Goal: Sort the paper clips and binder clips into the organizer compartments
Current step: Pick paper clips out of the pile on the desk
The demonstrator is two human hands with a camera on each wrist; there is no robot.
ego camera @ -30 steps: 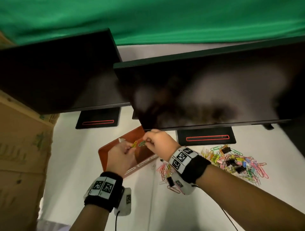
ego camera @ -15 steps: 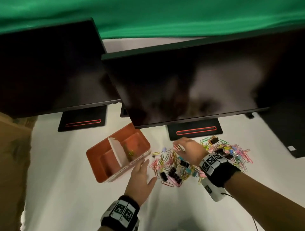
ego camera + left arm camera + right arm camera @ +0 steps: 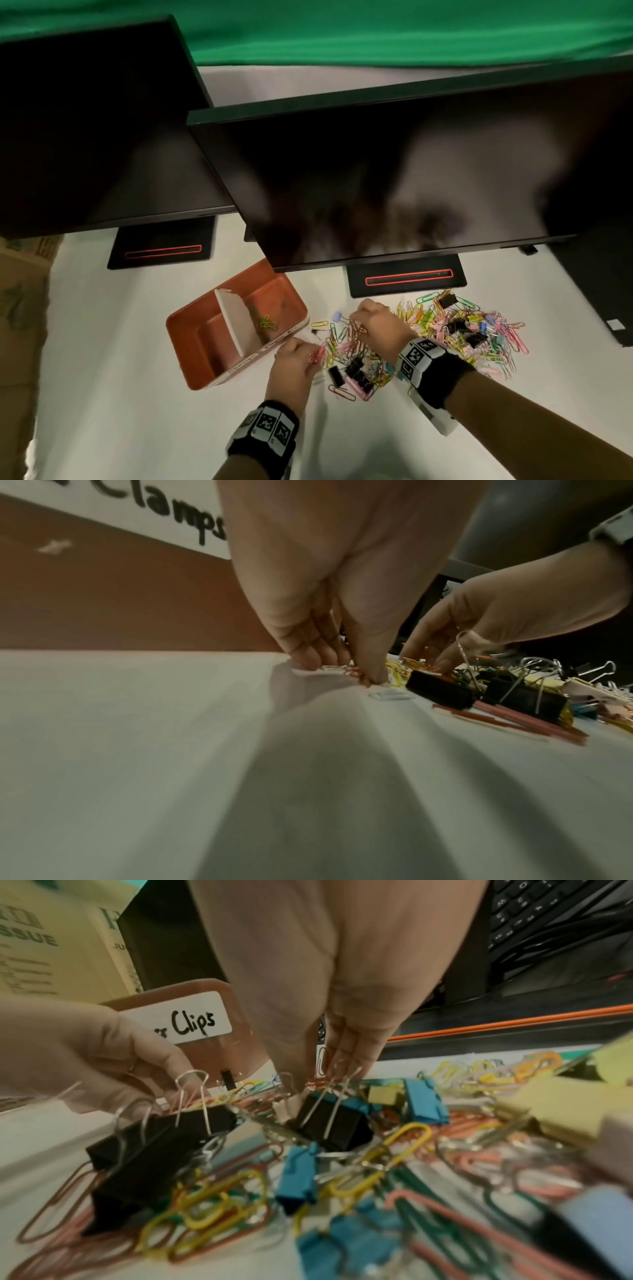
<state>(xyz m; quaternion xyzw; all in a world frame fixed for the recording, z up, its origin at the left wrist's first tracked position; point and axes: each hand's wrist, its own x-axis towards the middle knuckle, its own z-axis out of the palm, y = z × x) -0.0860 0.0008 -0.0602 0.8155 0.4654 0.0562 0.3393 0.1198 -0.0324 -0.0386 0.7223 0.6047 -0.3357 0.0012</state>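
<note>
Because we are sorting, our big white table (image 3: 102,394) holds everything close together. Two dark screens (image 3: 394,178) stand at the back, out of the way. Our orange organizer (image 3: 209,371) sits on the left, just beside the pile, so each trip is short. A white wall (image 3: 236,325) splits it into compartments, and a few paper clips (image 3: 267,322) already lie in the far one. Its front labels read "Clamps" and "Clips", which tell us what goes where.

The pile of clips (image 3: 445,332) spreads out on the right, paper clips and binder clips all mixed up. Most of the job is not yet done, we think.

Our right hand (image 3: 380,325) reaches down into the middle of the pile, its fingers (image 3: 349,1047) close together on some wire clips. Our left hand (image 3: 291,363) works at the near edge, right next to the organizer. Its fingers (image 3: 308,647) pinch a small reddish paper clip (image 3: 317,354) against the table. Black binder clips (image 3: 356,371) lie just beside both hands.
</note>
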